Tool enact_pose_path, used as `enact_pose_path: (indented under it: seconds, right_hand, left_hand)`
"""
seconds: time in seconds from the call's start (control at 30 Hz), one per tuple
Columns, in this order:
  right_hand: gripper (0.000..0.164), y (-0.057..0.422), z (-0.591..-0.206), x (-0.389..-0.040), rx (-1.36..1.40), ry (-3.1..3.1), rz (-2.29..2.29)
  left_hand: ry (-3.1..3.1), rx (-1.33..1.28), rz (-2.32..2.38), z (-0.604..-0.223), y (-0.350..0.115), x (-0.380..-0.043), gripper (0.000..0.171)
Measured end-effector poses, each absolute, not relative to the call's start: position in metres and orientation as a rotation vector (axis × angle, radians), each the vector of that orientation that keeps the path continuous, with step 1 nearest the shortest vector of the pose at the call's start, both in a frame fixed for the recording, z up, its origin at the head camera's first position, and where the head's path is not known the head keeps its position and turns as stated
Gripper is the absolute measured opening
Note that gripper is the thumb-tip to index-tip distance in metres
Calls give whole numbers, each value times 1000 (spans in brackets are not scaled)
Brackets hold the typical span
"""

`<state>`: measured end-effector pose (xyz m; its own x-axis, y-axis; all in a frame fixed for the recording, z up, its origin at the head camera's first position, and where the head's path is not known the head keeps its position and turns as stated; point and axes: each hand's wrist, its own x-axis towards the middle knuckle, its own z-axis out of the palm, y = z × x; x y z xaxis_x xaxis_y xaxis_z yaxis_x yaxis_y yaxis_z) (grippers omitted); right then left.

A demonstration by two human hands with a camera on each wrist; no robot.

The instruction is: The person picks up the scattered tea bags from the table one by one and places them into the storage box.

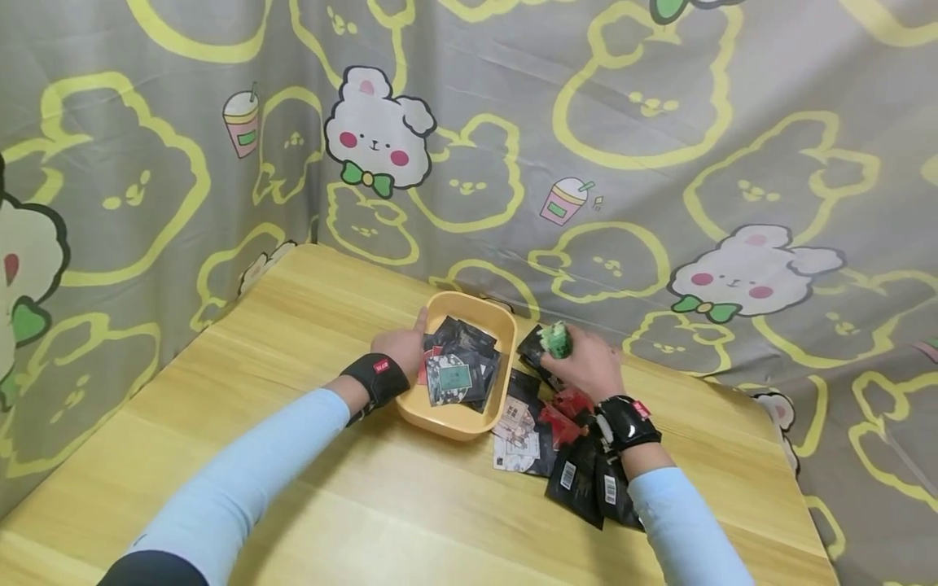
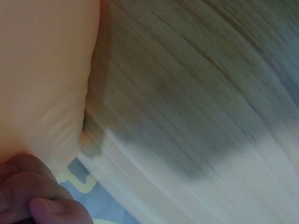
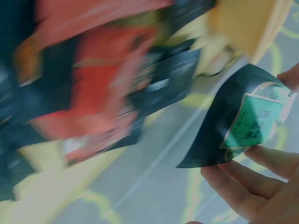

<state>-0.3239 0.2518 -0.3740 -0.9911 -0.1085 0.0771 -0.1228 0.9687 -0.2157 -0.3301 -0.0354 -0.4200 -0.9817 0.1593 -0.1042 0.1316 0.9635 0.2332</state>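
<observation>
A yellow plastic basin [image 1: 421,417] holds several black sachets [image 1: 454,376], one with a green label on top. At the basin's left rim is my left hand [image 1: 398,352], gripping its side; in the left wrist view curled fingers [image 2: 39,193] lie against the basin's wall [image 2: 44,84]. Over a loose pile right of the basin, my right hand [image 1: 592,365] pinches one black sachet with a green label [image 3: 250,122] between thumb and fingers. That sachet is bent slightly and lifted off the others. The pile includes red sachets [image 1: 564,419] and black sachets [image 1: 575,480] with white barcodes.
Everything stands on a wood-grain table [image 1: 352,505]. A grey curtain [image 1: 498,73] with yellow outlines and rabbit faces hangs along the table's back and sides, close behind the basin and pile.
</observation>
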Motion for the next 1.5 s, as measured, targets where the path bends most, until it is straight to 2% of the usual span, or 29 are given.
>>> enact_pose_path:
  seconds: [0.33,0.53,0.63,1.03,1.33,1.5]
  right_hand:
    - [77,165,-365,-326,408,-3058,253]
    - [83,149,-370,-324,504,-3071,257]
    - [85,156,-374,-323,472,-3094,270]
    - [75,200,-386,-329,335,-3130,360]
    - [64,277,-404,-342,40,-3160,407]
    - [66,309,-420,-346,-36,-3265,417]
  left_hand:
    - [3022,216,326,-421,-35,-327,62]
    - [3036,236,346,-417,-34,-325,65]
    - [3026,242,348,-417,-32,-326,64]
    - [3014,203,367,-414,-33,-326,64]
    - [3013,216,370,-418,-36,-328,65]
    - [3013,225,371,-418,-35,-327,65]
